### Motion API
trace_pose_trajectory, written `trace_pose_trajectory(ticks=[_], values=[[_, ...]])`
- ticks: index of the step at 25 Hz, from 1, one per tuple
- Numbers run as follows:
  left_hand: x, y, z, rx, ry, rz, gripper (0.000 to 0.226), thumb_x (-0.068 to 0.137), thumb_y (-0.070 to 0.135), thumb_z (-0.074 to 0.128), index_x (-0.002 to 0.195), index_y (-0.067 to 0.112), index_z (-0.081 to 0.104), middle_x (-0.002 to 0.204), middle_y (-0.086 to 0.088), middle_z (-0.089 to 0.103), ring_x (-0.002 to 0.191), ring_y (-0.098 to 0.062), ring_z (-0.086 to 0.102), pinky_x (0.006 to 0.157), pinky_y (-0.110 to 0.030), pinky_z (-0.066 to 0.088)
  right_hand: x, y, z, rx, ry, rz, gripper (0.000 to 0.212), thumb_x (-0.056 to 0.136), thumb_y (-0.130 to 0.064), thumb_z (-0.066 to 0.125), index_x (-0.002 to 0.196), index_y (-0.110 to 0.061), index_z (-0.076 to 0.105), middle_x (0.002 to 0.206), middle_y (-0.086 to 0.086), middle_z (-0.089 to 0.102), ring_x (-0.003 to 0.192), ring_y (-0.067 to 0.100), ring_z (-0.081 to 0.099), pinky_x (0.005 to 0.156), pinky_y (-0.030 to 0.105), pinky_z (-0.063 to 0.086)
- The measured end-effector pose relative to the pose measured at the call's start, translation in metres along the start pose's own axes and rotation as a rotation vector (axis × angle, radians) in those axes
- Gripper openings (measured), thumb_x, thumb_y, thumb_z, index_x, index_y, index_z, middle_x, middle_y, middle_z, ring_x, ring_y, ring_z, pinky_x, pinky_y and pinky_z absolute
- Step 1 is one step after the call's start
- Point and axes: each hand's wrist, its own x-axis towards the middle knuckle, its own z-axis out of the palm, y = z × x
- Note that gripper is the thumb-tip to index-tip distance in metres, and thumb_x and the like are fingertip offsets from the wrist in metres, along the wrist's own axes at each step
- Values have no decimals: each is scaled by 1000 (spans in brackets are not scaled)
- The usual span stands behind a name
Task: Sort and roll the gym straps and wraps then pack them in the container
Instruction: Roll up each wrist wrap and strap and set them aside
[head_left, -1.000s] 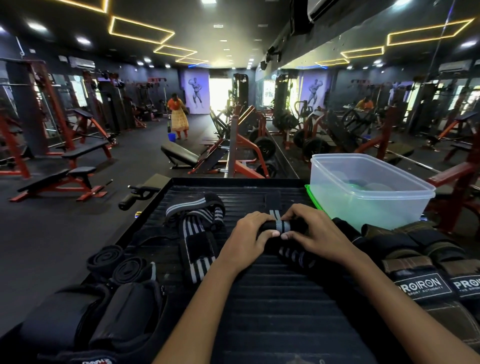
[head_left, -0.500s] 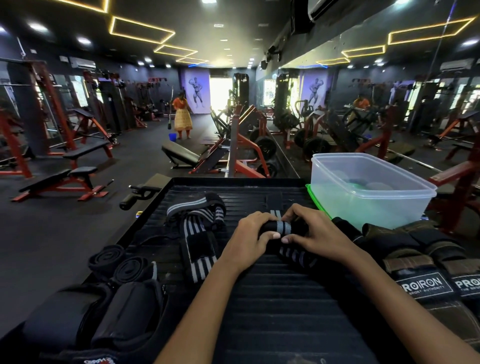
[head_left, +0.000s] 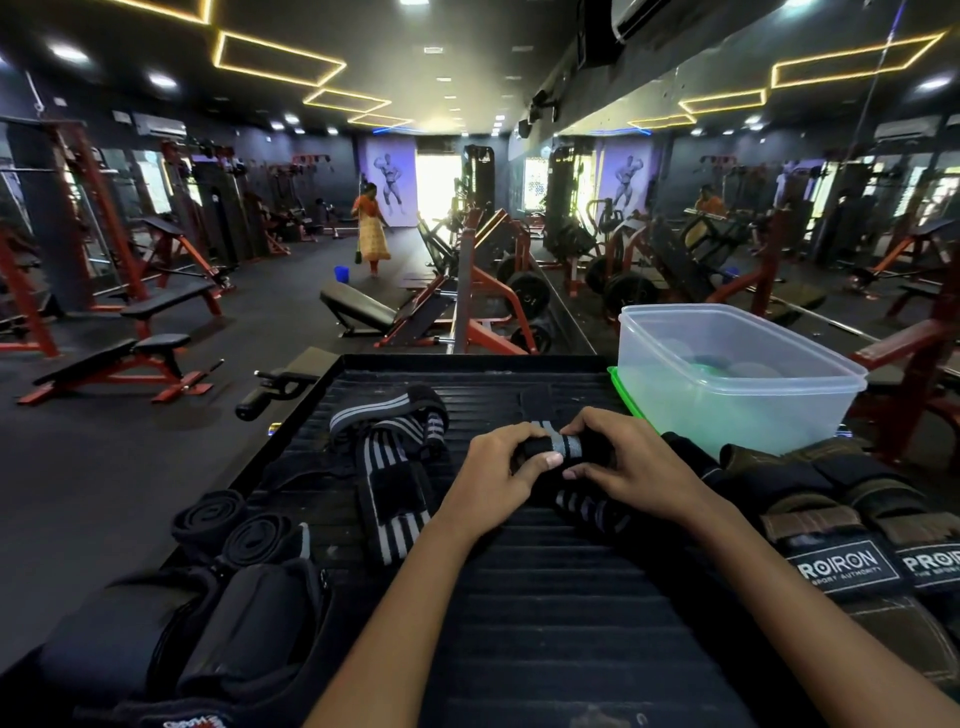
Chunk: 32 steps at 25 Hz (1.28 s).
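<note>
1. While both hands meet over the black ribbed mat (head_left: 545, 623), they hold one wrap (head_left: 563, 446) between them.
2. The left hand (head_left: 498, 467) curls its fingers round the left end of the wrap, and its thumb (head_left: 543, 461) presses on the near side.
3. The right hand (head_left: 618, 462) curls round the right end, with its fingertips on top of the roll.
4. The wrap is black with a grey stripe, and it is rolled up tight where the hands pinch it.
5. A loose tail of the same wrap lies flat on the mat just beyond the hands, pointing away.
6. Another striped piece (head_left: 592, 512) lies on the mat just under the right hand.
7. Left of the grip, a loose striped wrap (head_left: 395, 467) lies in a floppy heap on the mat.
8. Further left and nearer the person, two black rolls (head_left: 239, 530) sit side by side, touching.
9. Nearer still on that side are big black padded pieces (head_left: 171, 634).
10. Right of the grip, and a bit beyond it, stands a clear box (head_left: 737, 379) with its top open.
11. A green lid (head_left: 623, 395) peeks out under the box.
12. Right of the grip and closer to the person lie dark gloves (head_left: 841, 519) with white words on them.
13. Far beyond the mat, a person (head_left: 371, 228) stands on the gym floor among red machines.
</note>
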Motion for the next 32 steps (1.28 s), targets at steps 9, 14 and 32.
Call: trace_pose_trajectory(ticks=[9,14,32], values=[[0,-9,-3,78,-11,42,35,82,23,74,116,16,67,104,2,66,99,-6,60,90,-19,47,0,-1,4,12,-28,4,30,80,-30,76,103,-18,60,96,-11,63,87,1,59,75,22,48],[0,-6,-3,73,-50,-7,33,89,24,67,120,13,65,111,-2,67,102,-9,60,89,-16,45,1,-5,2,8,4,-14,34,74,-22,81,95,-19,54,93,-8,56,86,5,54,73,19,42],[0,-4,0,112,12,53,31,89,16,65,120,17,63,109,-2,62,104,-9,55,88,-5,36,1,-5,-1,158,9,98,36,74,-17,82,99,-22,57,95,-11,65,89,3,61,76,16,45]])
